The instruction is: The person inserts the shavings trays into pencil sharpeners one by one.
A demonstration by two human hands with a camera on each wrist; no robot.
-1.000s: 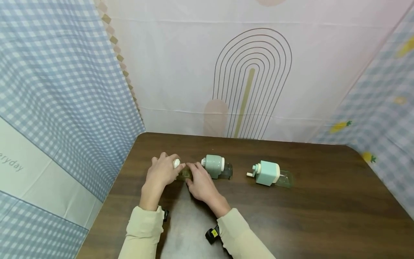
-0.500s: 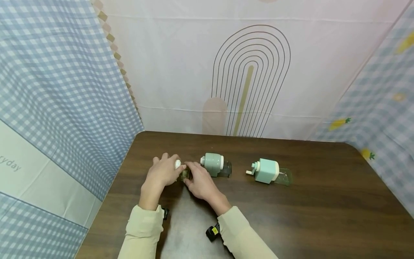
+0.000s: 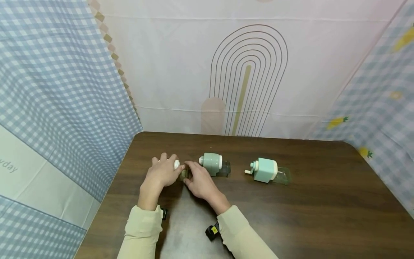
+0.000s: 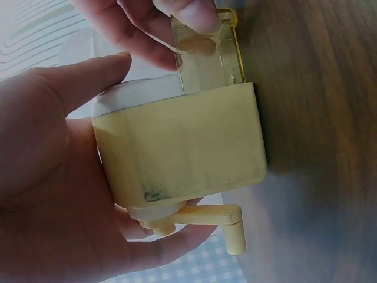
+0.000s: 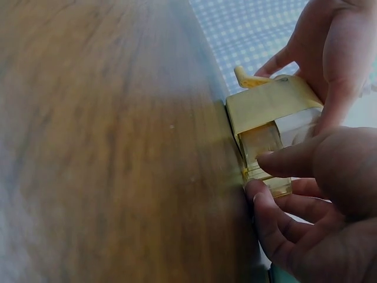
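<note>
A yellow crank pencil sharpener [image 4: 182, 144] lies on its side at the left of the table. My left hand [image 3: 161, 173] wraps round its body, thumb along the white end and other fingers by the crank handle [image 4: 235, 233]. From that white end sticks a see-through yellow shavings drawer [image 4: 206, 65], partly out of the body. My right hand [image 3: 201, 181] holds the outer end of this drawer between thumb and fingers, as the right wrist view shows too. In the head view the hands hide most of the sharpener.
Just right of the hands lies a grey-green sharpener [image 3: 211, 164] with a dark see-through drawer. Farther right is a mint-green sharpener [image 3: 266, 169] with a clear drawer and a crank. A patterned cloth [image 3: 168, 72] hangs behind the brown table [image 3: 307, 216].
Both hands stay on the yellow sharpener. The right fingers sit slightly closer to the left hand, and less of the drawer shows between them. The head view has shifted a little.
</note>
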